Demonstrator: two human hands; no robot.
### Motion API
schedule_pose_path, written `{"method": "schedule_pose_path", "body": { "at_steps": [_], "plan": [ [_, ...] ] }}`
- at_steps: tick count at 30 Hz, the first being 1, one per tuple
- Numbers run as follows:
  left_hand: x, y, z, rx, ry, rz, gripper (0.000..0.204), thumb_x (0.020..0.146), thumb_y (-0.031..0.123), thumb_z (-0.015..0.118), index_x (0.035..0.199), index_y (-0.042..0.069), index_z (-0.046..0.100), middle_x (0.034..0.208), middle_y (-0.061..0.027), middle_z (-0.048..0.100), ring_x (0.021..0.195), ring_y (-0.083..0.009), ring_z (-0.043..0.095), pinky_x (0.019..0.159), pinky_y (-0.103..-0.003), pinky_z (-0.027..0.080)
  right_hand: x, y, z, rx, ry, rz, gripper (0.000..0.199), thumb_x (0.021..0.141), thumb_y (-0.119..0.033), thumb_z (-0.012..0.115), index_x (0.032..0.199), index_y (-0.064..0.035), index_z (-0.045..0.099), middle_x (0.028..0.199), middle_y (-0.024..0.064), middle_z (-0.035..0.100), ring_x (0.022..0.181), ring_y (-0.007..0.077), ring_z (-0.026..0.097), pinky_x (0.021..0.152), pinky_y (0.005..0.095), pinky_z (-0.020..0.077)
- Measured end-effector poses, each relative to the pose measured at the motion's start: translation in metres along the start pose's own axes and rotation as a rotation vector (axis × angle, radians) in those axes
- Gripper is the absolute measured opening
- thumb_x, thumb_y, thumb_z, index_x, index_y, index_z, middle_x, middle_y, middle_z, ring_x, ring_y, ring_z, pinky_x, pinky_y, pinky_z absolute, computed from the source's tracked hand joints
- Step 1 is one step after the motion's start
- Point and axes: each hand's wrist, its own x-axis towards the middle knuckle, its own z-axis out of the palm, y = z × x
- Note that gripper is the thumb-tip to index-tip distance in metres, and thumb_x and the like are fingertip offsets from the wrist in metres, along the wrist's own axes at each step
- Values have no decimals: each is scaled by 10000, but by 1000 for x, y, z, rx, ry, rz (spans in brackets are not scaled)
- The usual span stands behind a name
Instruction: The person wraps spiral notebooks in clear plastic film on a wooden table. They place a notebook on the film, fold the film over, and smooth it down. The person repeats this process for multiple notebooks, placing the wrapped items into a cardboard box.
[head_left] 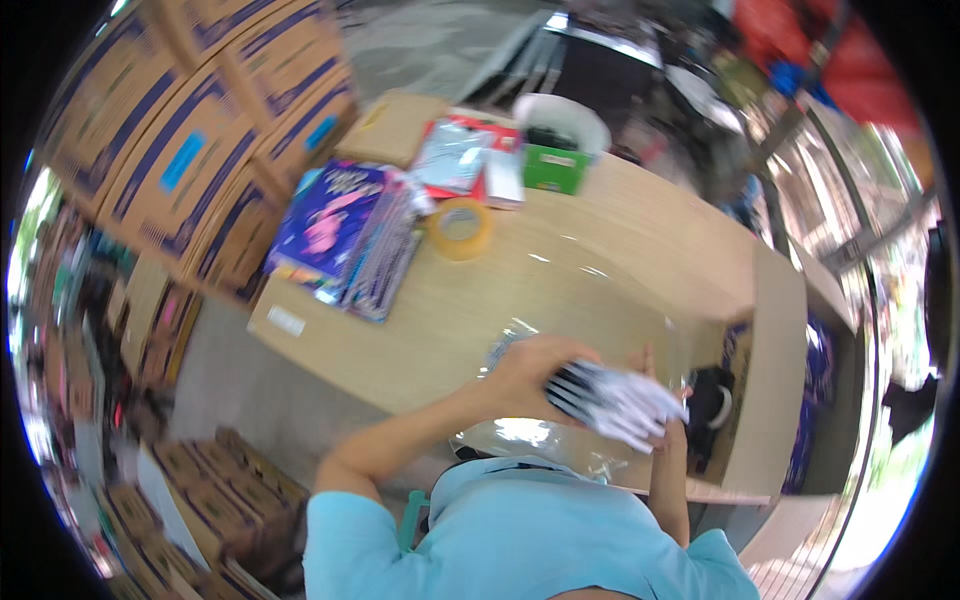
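A blurred stack of thin white and black pieces (618, 400) is between my hands over the near part of the table. My left hand (535, 375) is wrapped round its left end. At its right end is my right hand (668, 425), smeared by motion and partly hidden behind the stack, so its finger position is unclear. A sheet of clear plastic film (590, 290) lies on the table under and beyond my hands, with bright glare on it. Just right of my right hand sits a black object with a white ring (712, 410), its kind unclear.
The wooden table (660, 220) holds purple spiral-bound books (335, 235), a yellow tape roll (460, 230), red and white packets (460, 160) and a green box (555, 168). An open carton (765, 380) stands right. Stacked cartons (190, 150) rise at the left.
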Motion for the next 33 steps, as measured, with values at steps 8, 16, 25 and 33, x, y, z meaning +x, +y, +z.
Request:
{"method": "schedule_pose_path", "body": {
  "at_steps": [8,16,25,33],
  "plan": [
    [5,-49,87,-475,206,-487,973,506,201,966,1317,5,465,1154,-97,625,1079,-185,586,967,-336,465,-55,36,-61,-983,649,-523,993,561,-154,939,1377,-44,385,1242,138,543,1168,236,536,963,411,480],
    [-16,-143,108,-558,112,-388,1236,460,250,974,1465,60,280,1342,-121,500,1249,-260,472,1071,-382,364,-14,30,-79,-1075,529,-753,1134,489,-337,965,1404,-45,363,1328,83,459,1200,210,483,1015,364,413],
    [-3,-108,105,-532,248,-274,1512,379,508,937,1532,41,78,1540,-162,245,1360,-271,380,1111,-378,318,-15,45,-73,-1100,566,-816,1317,460,-534,903,1481,-41,235,1405,105,416,1273,237,446,1065,381,375],
    [-3,-113,108,-451,68,-468,1445,417,583,900,1513,21,144,1531,-194,240,1399,-290,304,1130,-404,279,-20,54,-86,-840,675,-727,1162,498,-451,934,1406,-40,338,1314,79,472,1207,216,489,1032,366,400]
  ]
}}
